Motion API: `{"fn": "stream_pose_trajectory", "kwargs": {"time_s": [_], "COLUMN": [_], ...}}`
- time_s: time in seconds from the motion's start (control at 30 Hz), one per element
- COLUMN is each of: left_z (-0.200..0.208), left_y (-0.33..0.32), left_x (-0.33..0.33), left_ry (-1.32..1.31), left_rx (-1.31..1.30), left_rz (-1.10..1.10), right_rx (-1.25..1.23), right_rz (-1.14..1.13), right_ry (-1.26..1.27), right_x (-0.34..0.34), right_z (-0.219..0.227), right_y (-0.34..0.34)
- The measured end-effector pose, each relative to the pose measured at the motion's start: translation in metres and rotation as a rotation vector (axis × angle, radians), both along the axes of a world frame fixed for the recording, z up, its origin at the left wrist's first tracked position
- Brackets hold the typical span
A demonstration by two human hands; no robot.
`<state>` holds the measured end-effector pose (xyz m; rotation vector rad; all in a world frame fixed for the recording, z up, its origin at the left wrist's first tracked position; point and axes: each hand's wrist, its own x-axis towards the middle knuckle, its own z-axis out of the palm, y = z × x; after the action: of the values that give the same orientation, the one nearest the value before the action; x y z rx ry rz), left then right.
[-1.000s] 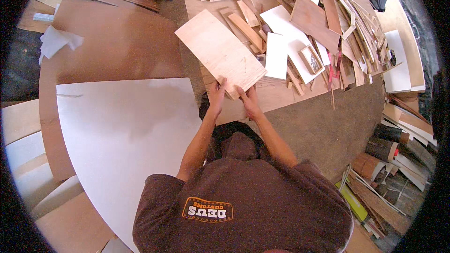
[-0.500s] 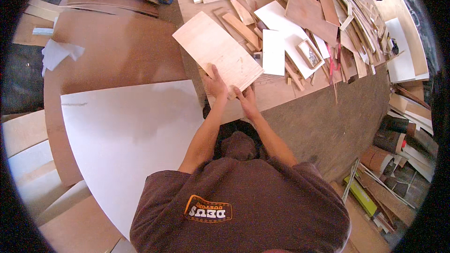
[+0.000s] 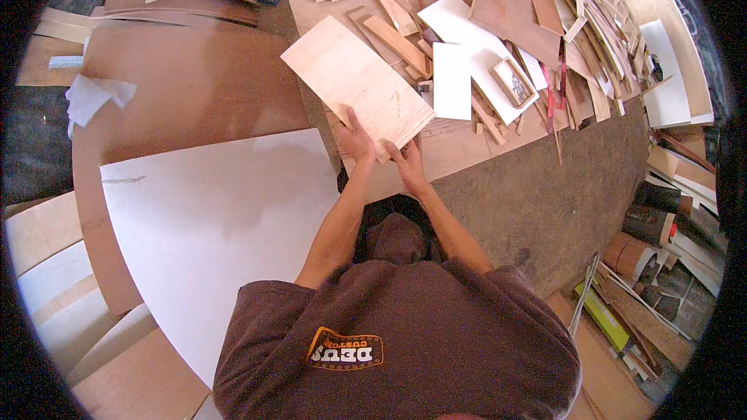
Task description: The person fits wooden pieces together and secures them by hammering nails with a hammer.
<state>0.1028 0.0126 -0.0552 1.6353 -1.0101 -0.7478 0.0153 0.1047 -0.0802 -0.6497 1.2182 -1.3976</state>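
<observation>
A light rectangular plywood board [image 3: 352, 78] is held tilted over the near left part of the workbench [image 3: 459, 163]. My left hand [image 3: 356, 138] grips its lower left edge, thumb lying on top of the face and fingers hidden underneath. At the near corner my right hand [image 3: 406, 163] is closed on the same board, with its thumb on the upper side. Fine lines along the board's right edge look like layers, or several thin boards stacked; I cannot tell which.
Wood offcuts, including a white panel [image 3: 452, 82] and a small wooden frame [image 3: 513, 82], crowd the bench. To the left, a large white sheet [image 3: 226, 218] lies over a brown sheet [image 3: 187, 78] with a white cloth [image 3: 93, 99]. Scraps and a yellow-green strip [image 3: 605, 319] lie lower right.
Both hands keep their hold on the plywood board, which has barely moved. The whole view has shifted slightly.
</observation>
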Motion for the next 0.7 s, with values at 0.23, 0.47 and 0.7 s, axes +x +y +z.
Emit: {"fn": "stream_pose_trajectory", "kwargs": {"time_s": [0.23,0.47,0.7], "left_z": [0.031,0.013,-0.008], "left_y": [0.006,0.007,0.001], "left_x": [-0.007,-0.004,0.001], "left_ry": [0.073,0.085,0.106], "left_rx": [0.012,-0.034,-0.048], "left_rz": [-0.014,0.008,-0.009], "right_rx": [0.14,-0.13,-0.12], "right_rz": [0.18,0.119,-0.099], "right_ry": [0.156,0.877,1.033], "right_x": [-0.023,-0.006,0.014], "right_z": [-0.023,-0.009,0.006], "right_y": [0.026,0.043,0.031]}}
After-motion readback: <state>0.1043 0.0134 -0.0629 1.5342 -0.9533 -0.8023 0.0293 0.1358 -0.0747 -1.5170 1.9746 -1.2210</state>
